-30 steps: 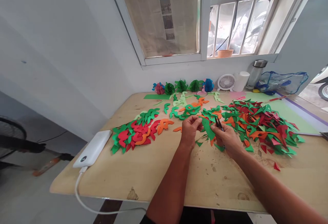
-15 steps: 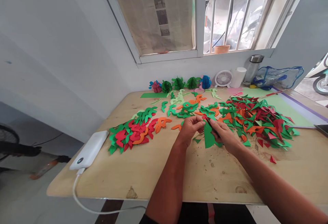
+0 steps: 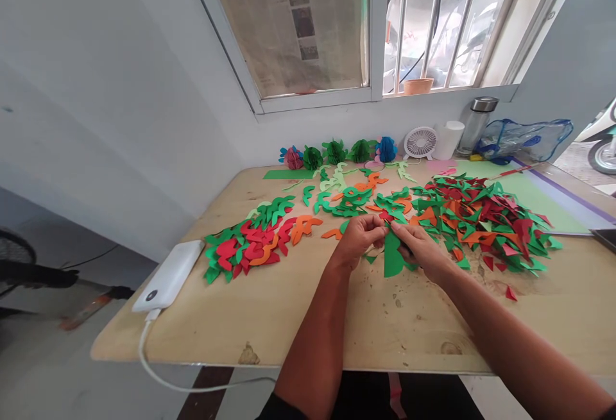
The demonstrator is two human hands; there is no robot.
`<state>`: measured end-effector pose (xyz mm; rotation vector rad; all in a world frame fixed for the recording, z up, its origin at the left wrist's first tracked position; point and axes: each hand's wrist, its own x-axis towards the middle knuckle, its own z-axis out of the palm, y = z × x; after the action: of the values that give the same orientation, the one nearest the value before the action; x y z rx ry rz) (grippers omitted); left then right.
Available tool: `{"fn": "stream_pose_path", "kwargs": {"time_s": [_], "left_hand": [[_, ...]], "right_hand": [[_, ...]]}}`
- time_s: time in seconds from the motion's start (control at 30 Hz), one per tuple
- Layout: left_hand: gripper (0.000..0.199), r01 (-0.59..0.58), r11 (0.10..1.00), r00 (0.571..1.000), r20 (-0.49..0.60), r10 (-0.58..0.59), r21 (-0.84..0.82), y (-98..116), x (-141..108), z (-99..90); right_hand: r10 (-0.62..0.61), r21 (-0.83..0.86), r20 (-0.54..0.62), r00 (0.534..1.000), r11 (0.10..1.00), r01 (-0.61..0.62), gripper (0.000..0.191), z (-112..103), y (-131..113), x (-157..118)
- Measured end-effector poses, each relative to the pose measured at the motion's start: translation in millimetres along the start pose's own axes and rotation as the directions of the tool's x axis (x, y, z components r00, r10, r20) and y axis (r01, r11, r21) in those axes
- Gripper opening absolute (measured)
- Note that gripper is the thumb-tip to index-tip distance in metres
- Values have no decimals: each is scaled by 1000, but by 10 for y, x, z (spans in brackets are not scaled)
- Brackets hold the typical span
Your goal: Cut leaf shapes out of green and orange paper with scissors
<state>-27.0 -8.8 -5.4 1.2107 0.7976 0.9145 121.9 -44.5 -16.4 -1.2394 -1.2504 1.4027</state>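
My left hand (image 3: 360, 238) is closed, thumb and fingers pinching the top left edge of a folded piece of green paper (image 3: 393, 260). The paper hangs down between both hands, its lower edge curved. Close beside it, my right hand (image 3: 418, 245) is closed around dark-handled scissors (image 3: 407, 251), mostly hidden by the fingers. My right thumb and fingertips reach the top of the paper, near the left fingertips. Behind the hands lie green and orange cut-out paper shapes (image 3: 353, 201).
Red, green and orange paper scraps (image 3: 486, 221) are heaped at right. Cut petal shapes (image 3: 250, 243) lie at left by a white power bank (image 3: 168, 276) with a cable. Paper balls (image 3: 334, 152), a small fan (image 3: 420, 143) and a glass bottle (image 3: 476, 126) stand along the wall.
My right fingertips have moved in towards the left ones at the paper's top. The dark scissor blades seen there before are now hidden. The view has shifted slightly.
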Motion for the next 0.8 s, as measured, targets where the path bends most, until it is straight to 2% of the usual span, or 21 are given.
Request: {"fn": "stream_pose_path", "kwargs": {"time_s": [0.2,0.43,0.8], "left_hand": [[25,-12,1000,1000,4,12,-6,-12,5,-4],[24,-7,1000,1000,24,7,3,-6,3,-21],[21,15,1000,1000,25,-15,5,10,-9,-29]], "right_hand": [[7,-50,-26,1000,999,-9,55,-4,1,0],[-3,-60,19,1000,998,4,56,-28,40,14],[20,-80,16,1000,997,-18,56,-43,50,24]]}}
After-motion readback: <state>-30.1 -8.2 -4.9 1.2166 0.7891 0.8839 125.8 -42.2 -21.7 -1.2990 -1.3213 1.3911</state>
